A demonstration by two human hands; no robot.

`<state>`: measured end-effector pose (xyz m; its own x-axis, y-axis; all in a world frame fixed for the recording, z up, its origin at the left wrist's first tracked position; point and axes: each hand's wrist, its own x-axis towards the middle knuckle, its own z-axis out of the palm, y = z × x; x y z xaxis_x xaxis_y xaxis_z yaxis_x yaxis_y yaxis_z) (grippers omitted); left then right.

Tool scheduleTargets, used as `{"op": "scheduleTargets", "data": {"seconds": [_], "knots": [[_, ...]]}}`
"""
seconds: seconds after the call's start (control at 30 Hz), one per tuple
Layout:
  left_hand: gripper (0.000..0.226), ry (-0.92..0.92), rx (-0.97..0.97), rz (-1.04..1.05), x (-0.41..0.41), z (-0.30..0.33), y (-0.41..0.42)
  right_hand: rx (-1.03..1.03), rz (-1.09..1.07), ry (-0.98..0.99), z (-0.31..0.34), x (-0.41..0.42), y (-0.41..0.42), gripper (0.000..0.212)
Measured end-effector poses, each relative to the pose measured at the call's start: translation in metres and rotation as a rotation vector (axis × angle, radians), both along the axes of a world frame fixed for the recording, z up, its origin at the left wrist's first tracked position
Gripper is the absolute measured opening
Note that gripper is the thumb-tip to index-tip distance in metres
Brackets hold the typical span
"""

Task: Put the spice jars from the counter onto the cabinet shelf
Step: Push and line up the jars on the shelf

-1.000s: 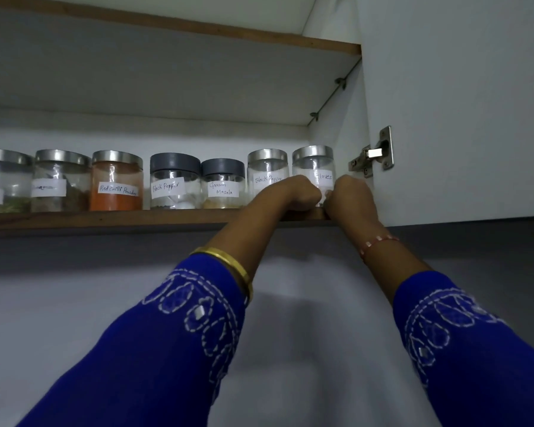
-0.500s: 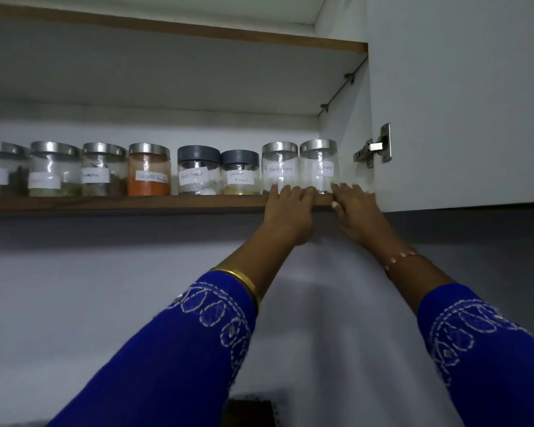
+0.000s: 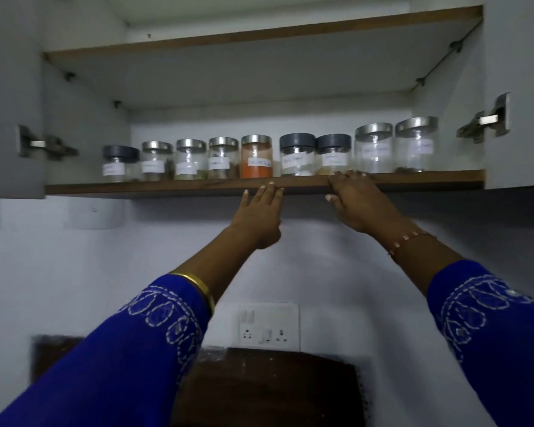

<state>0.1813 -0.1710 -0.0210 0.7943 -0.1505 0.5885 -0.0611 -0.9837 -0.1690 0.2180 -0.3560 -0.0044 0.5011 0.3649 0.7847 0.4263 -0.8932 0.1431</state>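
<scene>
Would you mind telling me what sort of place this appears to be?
Most likely a home kitchen: labelled spice jars line an open wall cabinet's shelf, with a wall socket below.

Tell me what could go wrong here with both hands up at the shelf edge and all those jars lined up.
The right hand has its fingertips over the shelf lip, right by the grey-lidded jar; a careless pull back might nudge that jar off. The jars stand close to the front edge, so bumping the shelf with the left hand could shift the orange-powder jar forward.
</scene>
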Motion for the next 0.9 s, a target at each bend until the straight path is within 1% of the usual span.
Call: {"op": "scheduleTargets", "data": {"seconds": [0.07, 0.2, 0.37, 0.57, 0.7, 0.8, 0.9], "knots": [[0.064, -0.016, -0.017, 0.052, -0.015, 0.003, 0.039, -0.036, 0.043, -0.007, 0.002, -0.005, 0.039, 0.042], [0.061, -0.061, -0.071, 0.104, -0.039, 0.011, 0.117, -0.024, 0.166, -0.023, 0.010, -0.018, 0.116, 0.036], [0.056, -0.098, -0.135, 0.112, -0.052, 0.023, 0.209, -0.011, 0.264, 0.054, 0.022, -0.019, 0.211, 0.029], [0.049, -0.120, -0.170, 0.081, -0.054, 0.031, 0.304, -0.065, 0.231, 0.177, 0.035, -0.016, 0.317, 0.034], [0.044, -0.136, -0.216, -0.004, -0.036, 0.045, 0.353, -0.020, 0.259, 0.287, 0.048, -0.005, 0.368, 0.032], [0.040, -0.089, -0.300, -0.056, -0.017, 0.056, 0.376, -0.005, 0.233, 0.345, 0.064, 0.003, 0.392, 0.026], [0.038, 0.011, -0.326, -0.063, -0.003, 0.066, 0.385, -0.015, 0.164, 0.400, 0.079, 0.019, 0.409, 0.020]]}}
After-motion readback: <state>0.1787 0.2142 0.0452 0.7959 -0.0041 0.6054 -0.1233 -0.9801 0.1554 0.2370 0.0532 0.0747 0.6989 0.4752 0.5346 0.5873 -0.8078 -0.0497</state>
